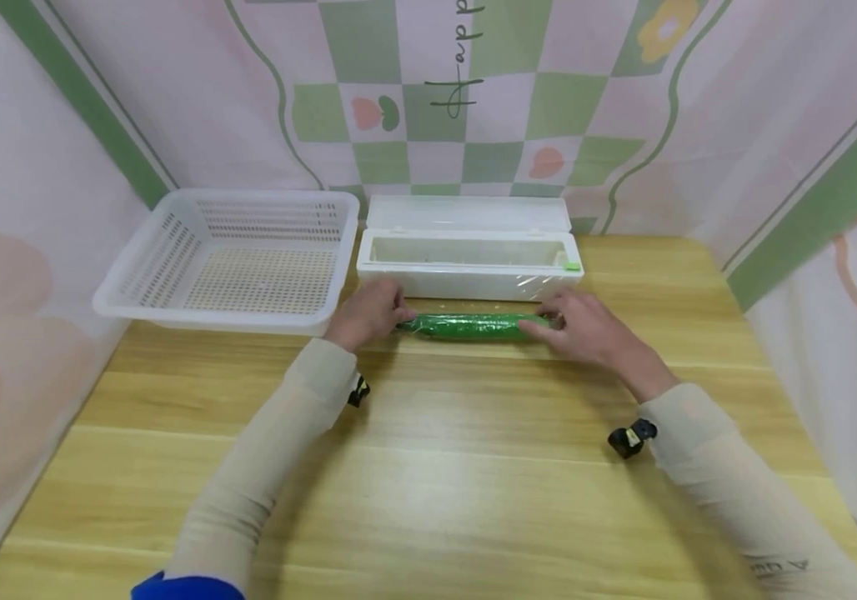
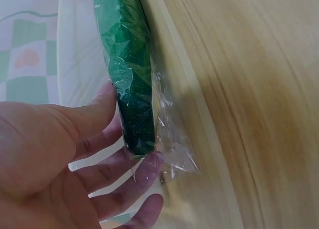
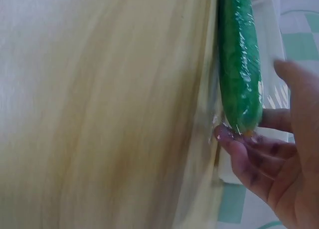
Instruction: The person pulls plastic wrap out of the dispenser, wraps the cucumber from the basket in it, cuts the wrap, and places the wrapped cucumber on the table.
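One cucumber (image 1: 466,327) in clear film (image 2: 177,156) lies at frame centre, the left hand (image 1: 368,315) pinching its left end, the right hand (image 1: 582,327) curling fingers round the other, apparently steadying it, with the open white box (image 1: 466,287) just above and the basket (image 1: 218,317) at upper left.

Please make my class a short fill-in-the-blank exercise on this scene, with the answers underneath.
1. The hand at the cucumber's end nearer the basket is the person's ____ one.
2. Clear film covers the cucumber, whose main colour is ____.
3. The lid of the white box is ____, not closed.
4. In the head view, the box stands to the ____ of the basket.

Missing words: left; green; open; right.
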The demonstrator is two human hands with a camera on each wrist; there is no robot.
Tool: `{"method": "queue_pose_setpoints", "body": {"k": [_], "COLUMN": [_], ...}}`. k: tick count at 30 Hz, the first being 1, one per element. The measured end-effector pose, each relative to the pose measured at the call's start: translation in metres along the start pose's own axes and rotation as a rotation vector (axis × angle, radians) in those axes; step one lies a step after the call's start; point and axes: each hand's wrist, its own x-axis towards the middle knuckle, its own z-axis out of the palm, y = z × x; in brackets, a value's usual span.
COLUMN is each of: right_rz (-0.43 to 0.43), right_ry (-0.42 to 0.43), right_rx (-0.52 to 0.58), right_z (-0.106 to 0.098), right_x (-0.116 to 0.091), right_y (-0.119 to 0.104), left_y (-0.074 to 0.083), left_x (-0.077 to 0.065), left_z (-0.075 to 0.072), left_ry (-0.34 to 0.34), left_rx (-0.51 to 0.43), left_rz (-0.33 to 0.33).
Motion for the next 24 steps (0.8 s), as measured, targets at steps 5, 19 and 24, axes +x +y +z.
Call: {"method": "queue_pose_setpoints", "body": {"k": [5,19,24], "right_rz": [-0.04,0.03,0.032], "right_ry": [-0.028,-0.022,-0.011], "right_rx": [0.028,0.143,0.164], "right_z": [-0.003,-0.001,-0.001], "right_x": [-0.002,0.0,-0.001], "right_y": [0.008,0.019,0.018], "left_y": [0.001,-0.002,-0.011], "left_x": [0.0,-0.011,-0.01], "left_z": [0.002,0.008,0.009], "left_ry": [0.042,0.147,0.154], "left_rx": [0.054,0.437,0.384], "left_rz": [0.023,0.244,0.253]}}
